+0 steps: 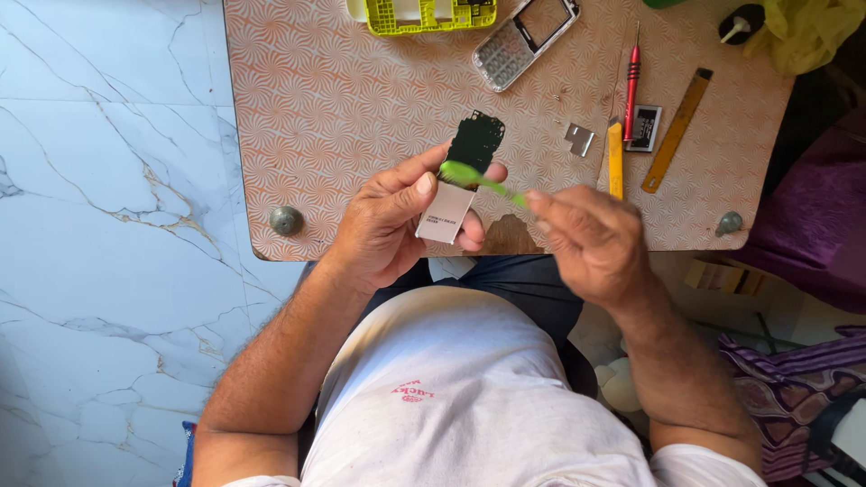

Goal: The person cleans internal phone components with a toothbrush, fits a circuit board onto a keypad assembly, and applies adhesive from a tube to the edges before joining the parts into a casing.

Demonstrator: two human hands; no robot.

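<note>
My left hand grips a phone circuit board, dark green at the top with a silver shield plate at the bottom, held over the near edge of the small patterned table. My right hand pinches a light green brush whose head rests on the middle of the board, just under my left thumb. Both hands hover above the table, close together.
On the table lie a yellow-green phone frame, a silver keypad front cover, a red screwdriver, a yellow tool, a brass-coloured ruler, a small dark chip part and a metal bracket. Marble floor lies to the left.
</note>
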